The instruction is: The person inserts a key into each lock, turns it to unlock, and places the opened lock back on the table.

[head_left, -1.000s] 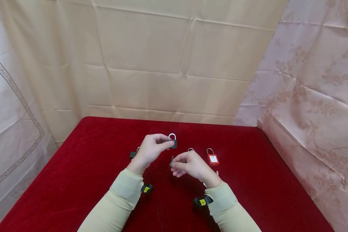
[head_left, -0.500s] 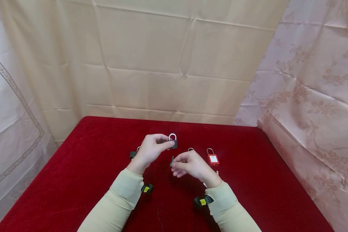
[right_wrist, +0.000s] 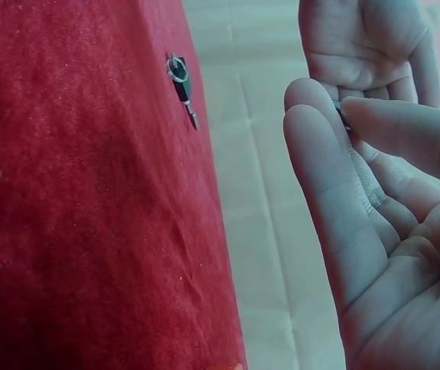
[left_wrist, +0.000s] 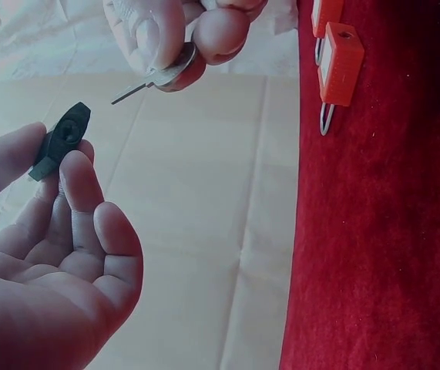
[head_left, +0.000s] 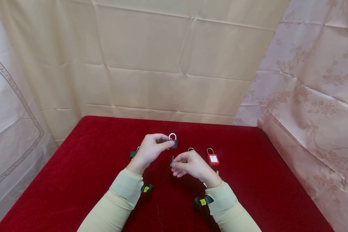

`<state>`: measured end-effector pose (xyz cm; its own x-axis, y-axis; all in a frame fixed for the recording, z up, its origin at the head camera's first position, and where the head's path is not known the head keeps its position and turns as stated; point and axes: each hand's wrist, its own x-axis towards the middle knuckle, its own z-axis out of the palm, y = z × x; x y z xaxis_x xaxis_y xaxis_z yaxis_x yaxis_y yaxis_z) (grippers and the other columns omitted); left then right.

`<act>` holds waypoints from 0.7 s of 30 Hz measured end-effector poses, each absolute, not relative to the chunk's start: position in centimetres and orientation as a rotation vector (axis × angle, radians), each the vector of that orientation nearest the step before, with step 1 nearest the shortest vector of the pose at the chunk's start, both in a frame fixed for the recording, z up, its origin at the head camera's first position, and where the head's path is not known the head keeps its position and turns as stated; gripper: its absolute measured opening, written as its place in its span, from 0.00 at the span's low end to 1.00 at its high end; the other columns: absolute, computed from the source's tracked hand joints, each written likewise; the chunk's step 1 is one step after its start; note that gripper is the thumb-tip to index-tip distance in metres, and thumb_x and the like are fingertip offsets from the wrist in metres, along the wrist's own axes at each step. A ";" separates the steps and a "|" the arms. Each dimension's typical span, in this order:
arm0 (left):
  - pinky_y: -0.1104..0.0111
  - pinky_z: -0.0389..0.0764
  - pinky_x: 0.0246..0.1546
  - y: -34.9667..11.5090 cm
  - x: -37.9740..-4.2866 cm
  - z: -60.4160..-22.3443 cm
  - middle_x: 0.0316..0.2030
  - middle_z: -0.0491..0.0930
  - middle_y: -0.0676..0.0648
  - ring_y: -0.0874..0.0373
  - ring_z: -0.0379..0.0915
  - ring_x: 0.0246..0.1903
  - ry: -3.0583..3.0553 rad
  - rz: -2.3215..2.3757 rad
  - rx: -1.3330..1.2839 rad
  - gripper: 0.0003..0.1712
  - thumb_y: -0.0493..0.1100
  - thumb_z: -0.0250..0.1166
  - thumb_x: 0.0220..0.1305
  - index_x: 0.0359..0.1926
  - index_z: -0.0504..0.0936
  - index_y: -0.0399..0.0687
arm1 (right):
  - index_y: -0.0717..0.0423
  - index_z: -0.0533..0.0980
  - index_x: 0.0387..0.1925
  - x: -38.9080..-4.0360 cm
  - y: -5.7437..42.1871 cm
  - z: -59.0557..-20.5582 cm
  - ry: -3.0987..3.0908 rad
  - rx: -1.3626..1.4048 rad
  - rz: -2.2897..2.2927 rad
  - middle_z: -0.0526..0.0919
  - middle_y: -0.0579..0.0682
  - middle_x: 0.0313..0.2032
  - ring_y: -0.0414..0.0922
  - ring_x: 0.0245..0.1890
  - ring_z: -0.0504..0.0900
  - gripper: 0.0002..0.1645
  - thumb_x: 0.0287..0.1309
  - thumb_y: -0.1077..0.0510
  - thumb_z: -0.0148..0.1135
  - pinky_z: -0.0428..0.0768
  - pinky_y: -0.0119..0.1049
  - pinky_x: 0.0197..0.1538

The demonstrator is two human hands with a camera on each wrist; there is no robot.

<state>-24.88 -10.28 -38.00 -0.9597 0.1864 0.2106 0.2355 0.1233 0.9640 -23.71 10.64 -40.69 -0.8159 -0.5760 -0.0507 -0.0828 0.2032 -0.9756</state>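
My left hand (head_left: pixel 150 148) pinches a small black padlock (head_left: pixel 174 145) between thumb and fingers, its silver shackle upward. In the left wrist view the keyhole in the padlock's underside (left_wrist: pixel 68 131) shows. Lower and to the right, my right hand (head_left: pixel 189 164) holds a key (head_left: pixel 172 159) by its head between thumb and forefinger. The key's blade (left_wrist: pixel 129 93) points toward the padlock, with a gap between them. In the right wrist view the fingers hide most of the key.
A red padlock (head_left: pixel 213 159) with a white label lies right of the right hand. A second red padlock (left_wrist: pixel 327 14) is beside it. A black padlock (head_left: pixel 132 154) lies behind the left wrist, partly hidden. Everything rests on a red cloth-covered table (head_left: pixel 104 135); curtains (head_left: pixel 174 64) hang behind.
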 end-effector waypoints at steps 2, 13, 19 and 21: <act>0.62 0.80 0.41 -10.3 -24.8 -37.9 0.32 0.86 0.47 0.54 0.80 0.34 -2.325 -2.009 -0.439 0.12 0.41 0.72 0.64 0.43 0.87 0.36 | 0.74 0.81 0.40 -23.7 10.7 -40.7 2.085 -0.617 -1.643 0.86 0.68 0.35 0.54 0.31 0.89 0.09 0.65 0.67 0.66 0.87 0.48 0.36; 0.61 0.80 0.42 -10.1 -24.8 -37.8 0.32 0.86 0.46 0.51 0.81 0.36 -2.344 -2.014 -0.430 0.11 0.42 0.73 0.63 0.43 0.87 0.38 | 0.72 0.82 0.39 -23.9 10.9 -40.6 2.091 -0.636 -1.651 0.86 0.69 0.36 0.52 0.31 0.89 0.07 0.64 0.67 0.66 0.87 0.48 0.37; 0.59 0.80 0.43 -10.1 -24.8 -37.8 0.32 0.86 0.47 0.51 0.81 0.36 -2.350 -2.029 -0.430 0.09 0.41 0.72 0.64 0.42 0.88 0.40 | 0.72 0.82 0.40 -23.8 11.0 -40.4 2.115 -0.658 -1.672 0.86 0.64 0.34 0.51 0.30 0.88 0.07 0.64 0.68 0.66 0.87 0.48 0.37; 0.59 0.80 0.43 -10.1 -24.8 -37.8 0.32 0.86 0.47 0.51 0.81 0.36 -2.353 -2.030 -0.432 0.09 0.41 0.72 0.64 0.42 0.88 0.40 | 0.72 0.82 0.40 -23.8 11.0 -40.4 2.116 -0.663 -1.679 0.86 0.66 0.34 0.51 0.30 0.88 0.07 0.64 0.68 0.66 0.87 0.48 0.36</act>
